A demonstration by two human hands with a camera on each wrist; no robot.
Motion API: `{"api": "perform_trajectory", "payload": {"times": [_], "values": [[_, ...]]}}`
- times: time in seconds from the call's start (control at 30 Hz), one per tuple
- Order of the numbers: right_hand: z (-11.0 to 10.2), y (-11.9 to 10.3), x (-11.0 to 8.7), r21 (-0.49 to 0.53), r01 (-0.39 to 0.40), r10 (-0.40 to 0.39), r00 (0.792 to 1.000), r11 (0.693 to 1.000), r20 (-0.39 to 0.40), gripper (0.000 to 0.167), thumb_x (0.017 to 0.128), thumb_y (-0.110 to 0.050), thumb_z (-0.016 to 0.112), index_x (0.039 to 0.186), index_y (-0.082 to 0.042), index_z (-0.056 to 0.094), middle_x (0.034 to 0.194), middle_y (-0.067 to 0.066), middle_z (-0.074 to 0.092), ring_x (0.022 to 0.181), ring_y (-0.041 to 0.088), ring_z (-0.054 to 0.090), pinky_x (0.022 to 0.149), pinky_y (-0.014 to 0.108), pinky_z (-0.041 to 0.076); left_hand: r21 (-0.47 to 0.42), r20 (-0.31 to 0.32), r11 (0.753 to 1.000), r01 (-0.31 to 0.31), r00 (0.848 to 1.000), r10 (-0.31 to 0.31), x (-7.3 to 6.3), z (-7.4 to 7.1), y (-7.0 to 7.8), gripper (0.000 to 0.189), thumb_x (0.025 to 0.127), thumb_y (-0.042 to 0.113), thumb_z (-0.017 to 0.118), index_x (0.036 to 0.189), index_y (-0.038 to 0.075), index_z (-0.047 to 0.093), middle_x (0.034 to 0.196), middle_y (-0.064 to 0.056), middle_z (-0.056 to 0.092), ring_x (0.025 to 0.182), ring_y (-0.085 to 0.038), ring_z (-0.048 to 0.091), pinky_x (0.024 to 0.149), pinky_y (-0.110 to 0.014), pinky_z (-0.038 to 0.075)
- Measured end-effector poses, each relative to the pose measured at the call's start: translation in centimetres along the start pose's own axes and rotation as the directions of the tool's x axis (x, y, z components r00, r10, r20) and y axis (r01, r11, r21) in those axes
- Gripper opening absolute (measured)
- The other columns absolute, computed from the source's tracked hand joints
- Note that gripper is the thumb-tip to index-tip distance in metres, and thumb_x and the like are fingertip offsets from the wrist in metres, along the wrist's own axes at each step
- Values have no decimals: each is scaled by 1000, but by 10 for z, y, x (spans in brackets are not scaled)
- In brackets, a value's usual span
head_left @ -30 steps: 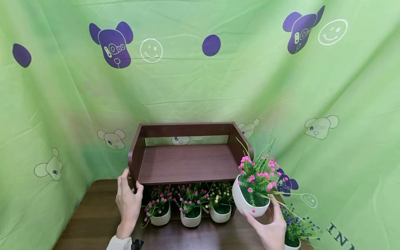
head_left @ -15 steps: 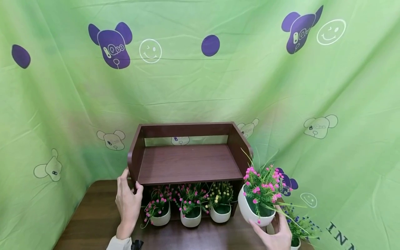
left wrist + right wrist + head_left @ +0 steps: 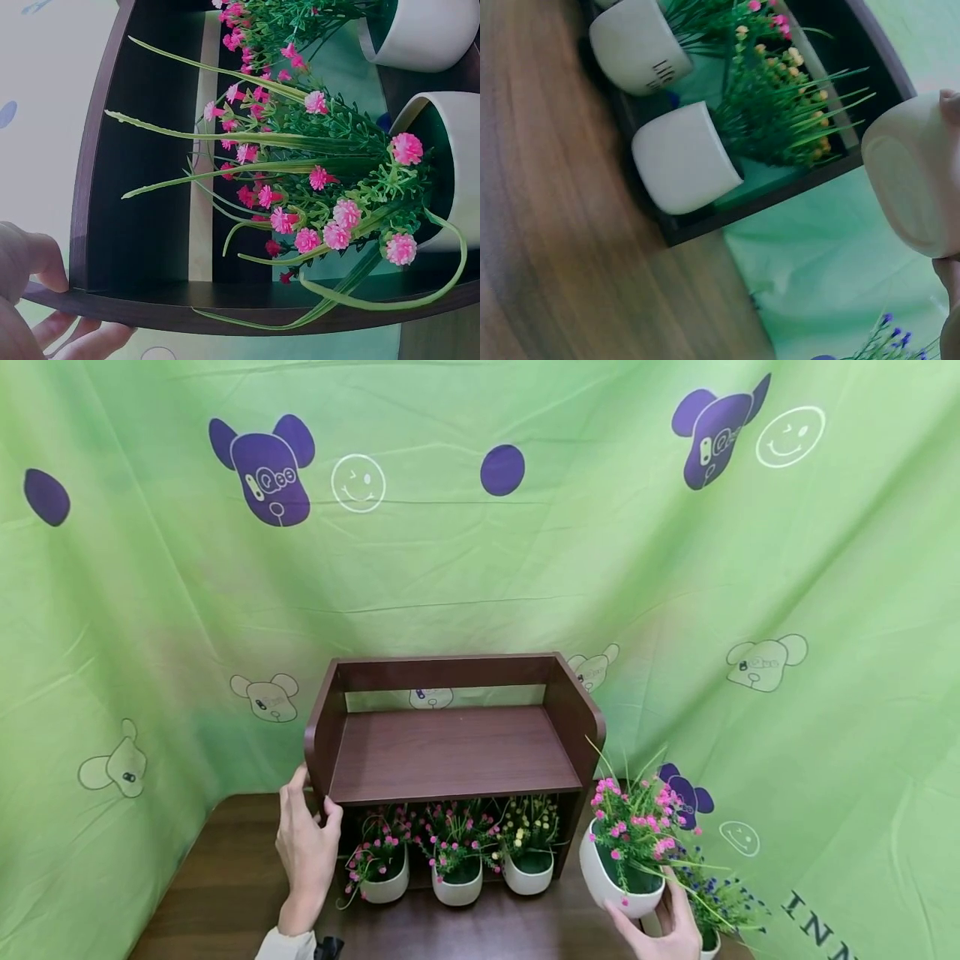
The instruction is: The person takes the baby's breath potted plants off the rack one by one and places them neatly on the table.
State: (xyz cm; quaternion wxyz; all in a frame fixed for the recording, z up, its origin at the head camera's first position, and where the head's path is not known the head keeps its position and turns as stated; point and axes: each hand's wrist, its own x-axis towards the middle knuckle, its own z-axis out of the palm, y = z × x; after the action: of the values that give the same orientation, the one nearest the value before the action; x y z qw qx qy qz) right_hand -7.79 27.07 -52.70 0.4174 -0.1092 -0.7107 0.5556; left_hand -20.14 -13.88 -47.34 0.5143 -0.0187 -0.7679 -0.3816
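Right hand: we see the right hand point(image 3: 663, 931) pinching a smooth white pot between curved thumb and fingers, parted by its width.
Held pot: the held pot point(image 3: 609, 881) is rounded, slant-rimmed and tilted, beside the shelf's right side above the tabletop; we find pink blossoms point(image 3: 637, 827) and thin, grassy blades in it.
Left hand: our left hand point(image 3: 307, 847) grips the shelf's side panel, thumb bent at the front edge, fingers outside.
Shelf: we make out a dark, wood-grained shelf point(image 3: 457, 752) with round-cornered sides.
Lower compartment: we count three white pots point(image 3: 457, 891), two pink-flowered, one yellow; the middle one bears lettering.
Right edge: we spot a blue-flowered plant point(image 3: 716, 902) behind the right hand.
Surroundings: we have a brown, streaky-grained tabletop point(image 3: 217, 860) and creased green cloth point(image 3: 450, 568).
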Motion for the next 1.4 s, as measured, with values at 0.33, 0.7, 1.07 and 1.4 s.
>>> {"api": "perform_trajectory", "payload": {"times": [0.33,0.7,1.07,1.4], "values": [[-1,32,-9,17,45,-45,999,999,-17,91,56,35,81,140,14,55,119,-13,63,108,-5,64,90,10,51,3,-2,1000,-1,1000,1,-1,0,-2,67,79,-15,67,141,6,54,108,-22,63,74,-39,65,54,-51,53],[-6,40,-19,137,-208,209,978,969,9,89,65,28,83,144,-5,58,118,-20,63,105,-15,62,87,9,50,-2,12,1000,1,1000,-1,0,1,-2,65,80,-14,67,141,5,54,111,-23,63,75,-40,65,55,-52,53],[-8,65,-29,-113,-68,73,997,991,40,94,63,22,90,147,4,51,123,-23,56,106,-18,58,86,7,49,-1,8,1000,2,1000,-2,0,1,-2,65,81,-14,67,141,5,53,111,-23,63,74,-41,65,54,-52,52],[-2,118,-36,158,337,-343,939,928,11,111,38,42,72,143,26,41,140,-6,63,117,0,66,92,13,52,0,6,1000,3,1000,-3,0,1,0,65,81,-14,67,141,5,54,110,-23,63,74,-42,65,54,-52,52]]}}
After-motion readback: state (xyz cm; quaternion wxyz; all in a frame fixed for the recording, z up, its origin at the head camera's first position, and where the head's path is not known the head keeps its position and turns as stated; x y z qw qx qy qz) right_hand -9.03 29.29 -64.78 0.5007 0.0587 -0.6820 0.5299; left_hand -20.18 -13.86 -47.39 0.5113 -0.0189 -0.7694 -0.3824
